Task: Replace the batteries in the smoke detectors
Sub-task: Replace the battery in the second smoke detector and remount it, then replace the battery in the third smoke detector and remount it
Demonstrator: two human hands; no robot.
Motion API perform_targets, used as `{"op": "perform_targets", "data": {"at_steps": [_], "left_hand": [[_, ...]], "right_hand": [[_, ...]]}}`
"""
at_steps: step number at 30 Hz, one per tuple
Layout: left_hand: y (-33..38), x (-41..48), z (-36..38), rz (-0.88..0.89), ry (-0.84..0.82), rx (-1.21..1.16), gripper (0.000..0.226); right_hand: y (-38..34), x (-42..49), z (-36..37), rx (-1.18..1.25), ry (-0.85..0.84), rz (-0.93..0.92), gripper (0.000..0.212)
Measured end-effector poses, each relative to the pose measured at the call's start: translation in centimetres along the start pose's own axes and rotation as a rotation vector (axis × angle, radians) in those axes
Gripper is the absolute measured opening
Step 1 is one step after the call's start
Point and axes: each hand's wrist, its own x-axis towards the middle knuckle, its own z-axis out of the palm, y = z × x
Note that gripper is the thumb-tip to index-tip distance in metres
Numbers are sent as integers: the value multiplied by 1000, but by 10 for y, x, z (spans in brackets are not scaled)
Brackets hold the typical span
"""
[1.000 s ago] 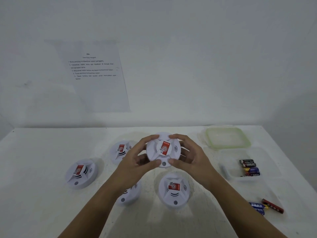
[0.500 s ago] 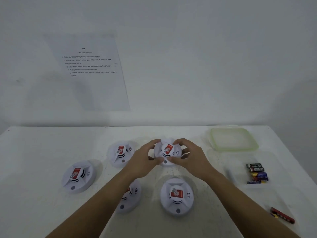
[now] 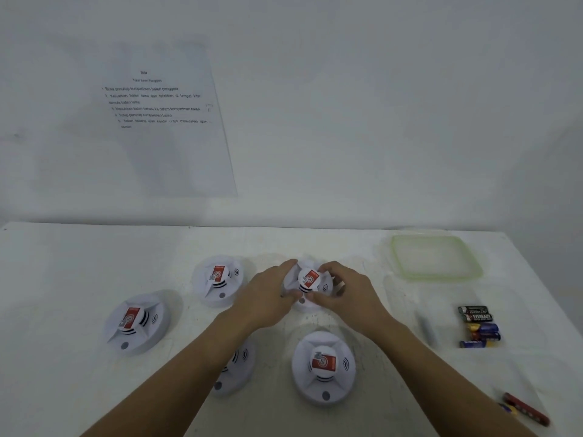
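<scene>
Across the white table (image 3: pixel 63 279): spare batteries (image 3: pixel 478 326) out at 3 o'clock. Clasped from both sides, the far-middle smoke detector (image 3: pixel 310 283), with left hand (image 3: pixel 268 298) curled round its 9 o'clock rim and right hand (image 3: pixel 350 294) round its 3 o'clock rim. Lowered within the last second from a raised tilt to the tabletop, at 12 o'clock of the group; probably being set back closed. Face up and round, so no true long axis; red label (image 3: pixel 311 278) leaning toward 1 o'clock, test button (image 3: pixel 302 300) at 6.

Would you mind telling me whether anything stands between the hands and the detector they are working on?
Nothing visible does. The left hand and the right hand both grip the detector, one on each side, with their fingers directly on its rim.
</scene>
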Motion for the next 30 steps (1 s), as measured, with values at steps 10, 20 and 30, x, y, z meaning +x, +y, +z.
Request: {"op": "perform_targets", "data": {"at_steps": [10, 20, 30], "left_hand": [[-22, -27, -3, 8, 114, -49, 50], [-77, -93, -60, -81, 443, -233, 24], [-97, -56, -71, -202, 159, 216, 63]], "right_hand": [[-8, -3, 7, -155, 1, 4, 42], [-97, -16, 34, 220, 77, -69, 14], [-117, 22, 82, 97, -166, 82, 32]]}}
